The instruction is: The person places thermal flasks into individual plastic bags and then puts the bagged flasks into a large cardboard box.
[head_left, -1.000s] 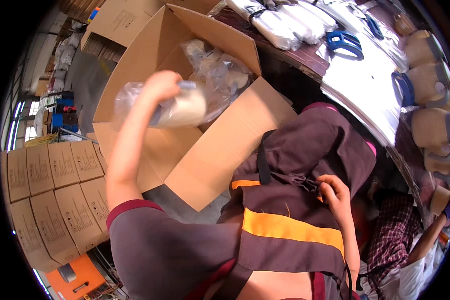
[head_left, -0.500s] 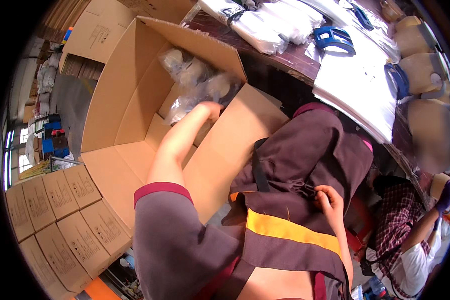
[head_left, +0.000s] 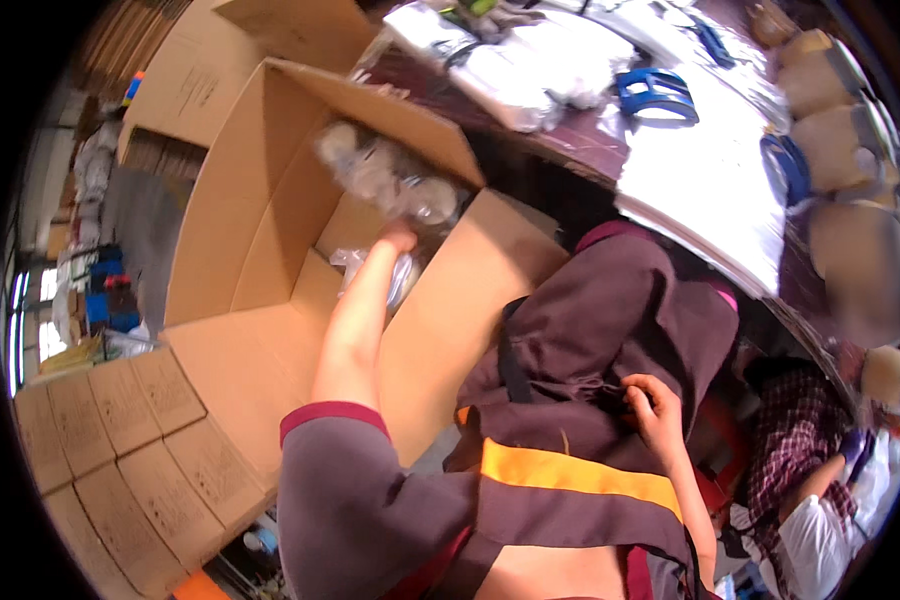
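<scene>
My left arm reaches into a large open carton (head_left: 220,220), with my left hand (head_left: 398,238) low inside beside a plastic-bagged piece (head_left: 375,272); its fingertips are hidden, so I cannot tell its grip. Several beige, cup-shaped pieces in clear bags (head_left: 375,175) lie at the carton's back. My right hand (head_left: 652,405) rests on the dark brown cloth (head_left: 600,320) over my lap, fingers loosely bent and apart, nothing visible in them.
A work table (head_left: 580,140) carries white sheets (head_left: 700,210), white packages (head_left: 500,80), blue plastic parts (head_left: 655,95) and beige moulded pieces (head_left: 820,140). Small cartons (head_left: 120,470) are stacked at left. A co-worker in purple gloves (head_left: 850,450) works at lower right.
My left hand has moved from above the carton, carrying a bagged piece, down deep inside it. The view has shifted slightly. The co-worker's gloved hand is lower. My right hand stays on my lap.
</scene>
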`<state>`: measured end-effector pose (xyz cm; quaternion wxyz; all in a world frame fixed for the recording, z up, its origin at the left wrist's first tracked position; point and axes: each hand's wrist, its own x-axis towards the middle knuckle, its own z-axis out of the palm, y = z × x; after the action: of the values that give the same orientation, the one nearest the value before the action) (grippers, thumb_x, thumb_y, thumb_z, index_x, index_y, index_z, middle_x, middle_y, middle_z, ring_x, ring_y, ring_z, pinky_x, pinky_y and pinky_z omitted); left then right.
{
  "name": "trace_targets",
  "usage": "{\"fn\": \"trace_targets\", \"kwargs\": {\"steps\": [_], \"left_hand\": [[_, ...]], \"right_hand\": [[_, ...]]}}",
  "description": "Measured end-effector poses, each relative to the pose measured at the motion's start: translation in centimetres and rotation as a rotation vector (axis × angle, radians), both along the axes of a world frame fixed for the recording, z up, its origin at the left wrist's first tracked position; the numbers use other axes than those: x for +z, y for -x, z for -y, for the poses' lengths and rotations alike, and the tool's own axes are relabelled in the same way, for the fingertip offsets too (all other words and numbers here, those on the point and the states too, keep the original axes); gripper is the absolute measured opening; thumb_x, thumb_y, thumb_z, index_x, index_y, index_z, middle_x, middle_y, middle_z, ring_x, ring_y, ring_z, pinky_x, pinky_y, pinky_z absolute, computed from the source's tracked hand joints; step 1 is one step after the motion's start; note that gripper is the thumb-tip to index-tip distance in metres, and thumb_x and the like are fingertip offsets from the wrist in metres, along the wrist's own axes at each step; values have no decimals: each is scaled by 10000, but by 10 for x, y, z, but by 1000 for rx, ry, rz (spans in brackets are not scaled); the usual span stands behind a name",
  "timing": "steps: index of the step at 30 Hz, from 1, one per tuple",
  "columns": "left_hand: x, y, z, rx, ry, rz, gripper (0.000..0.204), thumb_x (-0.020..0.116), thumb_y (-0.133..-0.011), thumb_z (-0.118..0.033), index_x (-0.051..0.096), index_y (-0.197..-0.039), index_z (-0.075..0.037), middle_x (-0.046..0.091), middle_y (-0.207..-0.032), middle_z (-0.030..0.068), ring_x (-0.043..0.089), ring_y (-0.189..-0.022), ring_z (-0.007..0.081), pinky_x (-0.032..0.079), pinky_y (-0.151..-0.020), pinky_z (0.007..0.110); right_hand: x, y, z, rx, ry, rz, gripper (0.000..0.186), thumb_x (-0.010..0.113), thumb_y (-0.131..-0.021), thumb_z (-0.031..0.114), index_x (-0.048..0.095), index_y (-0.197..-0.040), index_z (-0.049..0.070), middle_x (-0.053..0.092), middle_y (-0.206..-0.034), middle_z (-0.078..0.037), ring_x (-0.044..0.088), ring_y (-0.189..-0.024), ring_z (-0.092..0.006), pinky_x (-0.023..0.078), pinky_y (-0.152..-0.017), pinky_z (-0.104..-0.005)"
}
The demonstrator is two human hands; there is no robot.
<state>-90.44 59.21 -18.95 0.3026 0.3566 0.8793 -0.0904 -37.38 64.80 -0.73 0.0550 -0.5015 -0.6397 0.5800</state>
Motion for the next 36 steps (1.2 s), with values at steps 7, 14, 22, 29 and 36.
{"fn": "trace_targets", "kwargs": {"steps": [7, 14, 22, 29, 36], "left_hand": [[-60, 22, 18, -105, -112, 339, 577, 611, -774, -439, 591, -1160, -12, 565, -1198, 239, 558, -1097, 377, 456, -902, 399], [52, -43, -27, -87, -225, 362, 458, 612, -814, -307, 593, -1145, 9, 629, -1086, 219, 606, -1024, 327, 480, -851, 365], [97, -116, 64, 59, -106, 22, 502, 690, -708, -280, 598, -1139, -38, 655, -1039, 178, 623, -996, 294, 480, -845, 393], [68, -123, 71, 179, -152, -194, 343, 673, -723, -315, 649, -1014, -136, 673, -968, 139, 636, -908, 337, 507, -773, 443], [204, -190, -40, -84, -805, 221, 336, 598, -870, -282, 615, -1155, -105, 658, -1073, 107, 624, -1012, 224, 472, -860, 319]], "right_hand": [[26, -10, -38, 25, 122, -128, 247, 545, -896, 165, 613, -1091, 31, 640, -949, -60, 588, -766, -127, 501, -726, -284], [48, -83, -150, -524, -586, -99, 409, 636, -819, 149, 525, -1194, 31, 547, -1132, -56, 530, -1040, -167, 427, -909, -313], [60, -187, -321, -867, -887, -86, 505, 648, -859, 299, 488, -1199, -38, 583, -1088, -128, 542, -1015, -196, 424, -878, -315], [98, -147, -257, -647, -689, -593, 265, 558, -941, 269, 562, -992, 9, 576, -866, -50, 525, -793, -122, 424, -730, -263], [170, -47, -119, -517, -304, -1041, 305, 450, -985, 274, 500, -1092, -6, 506, -776, -34, 511, -698, -134, 426, -623, -266]]}}
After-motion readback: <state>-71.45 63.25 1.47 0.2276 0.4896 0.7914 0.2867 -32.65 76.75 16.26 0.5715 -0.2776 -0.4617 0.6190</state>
